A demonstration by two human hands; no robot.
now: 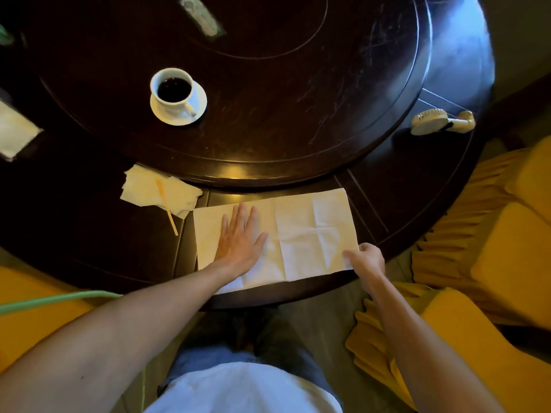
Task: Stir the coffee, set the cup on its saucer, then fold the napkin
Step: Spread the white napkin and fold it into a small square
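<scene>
A cream paper napkin [310, 231] lies as a long rectangle on the near edge of the dark round table [89, 228]. My left hand [240, 236] rests flat on its left half, fingers spread. My right hand [365, 257] pinches the napkin's near right corner. A white cup of black coffee [173, 90] stands on its white saucer [200, 100] on the raised turntable, far left of centre. A thin wooden stirrer [167, 207] lies across a crumpled napkin [140, 189] to the left.
The raised turntable [283, 114] fills the table's middle. A pale brush [441, 122] lies at the right rim. Another folded napkin [13, 132] sits at the far left. Yellow-covered chairs [492, 251] flank me, and a green cord [59, 298] crosses on the left.
</scene>
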